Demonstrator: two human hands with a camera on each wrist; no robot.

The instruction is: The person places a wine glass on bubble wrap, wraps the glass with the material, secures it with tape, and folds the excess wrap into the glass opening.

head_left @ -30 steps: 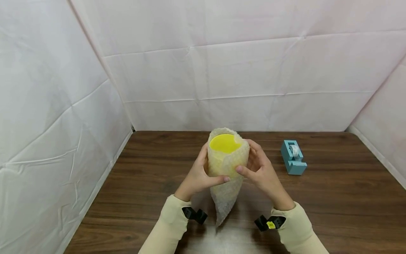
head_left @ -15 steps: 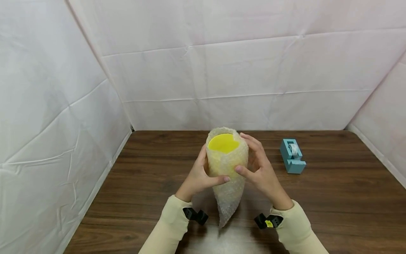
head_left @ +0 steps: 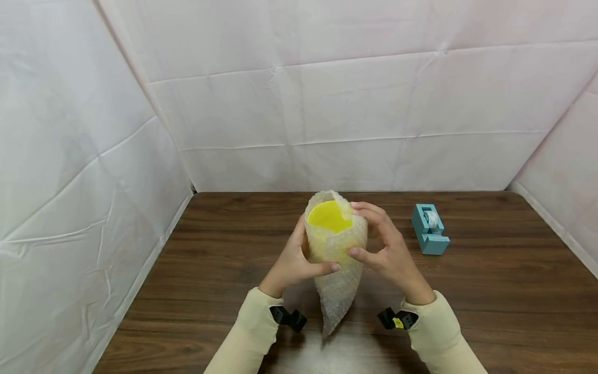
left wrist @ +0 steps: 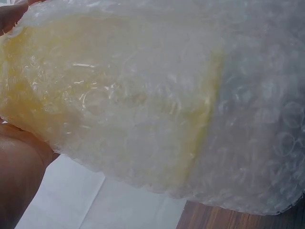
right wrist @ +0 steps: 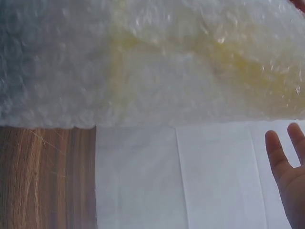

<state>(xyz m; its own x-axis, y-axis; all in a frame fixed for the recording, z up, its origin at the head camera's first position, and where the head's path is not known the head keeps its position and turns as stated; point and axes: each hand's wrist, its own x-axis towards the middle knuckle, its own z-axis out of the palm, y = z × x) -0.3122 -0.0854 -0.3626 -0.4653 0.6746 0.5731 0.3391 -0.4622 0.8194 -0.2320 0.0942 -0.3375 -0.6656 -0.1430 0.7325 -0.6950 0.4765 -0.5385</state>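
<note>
A yellow cup (head_left: 326, 215) sits inside a cone of bubble wrap (head_left: 338, 291), its mouth facing up in the head view. Below the cup the wrap tapers to a point near the table. My left hand (head_left: 291, 265) grips the left side of the bundle, thumb across the front and fingers behind. On the other side, my right hand (head_left: 390, 252) holds the wrap, thumb at the front and fingertips at the upper rim. In the right wrist view, two fingers (right wrist: 277, 152) stand apart from the wrap. The cup's yellow shows blurred through the bubble wrap (left wrist: 124, 100) in the left wrist view.
A light blue tape dispenser (head_left: 431, 231) with a roll of clear tape stands to the right on the dark wooden table (head_left: 210, 249). White cloth walls (head_left: 299, 114) enclose the table at the back and both sides.
My right fingers have slid from the bundle's far right side onto its upper rim. The wrap's right edge now folds further over the cup's mouth. The lower tip has swung slightly right.
</note>
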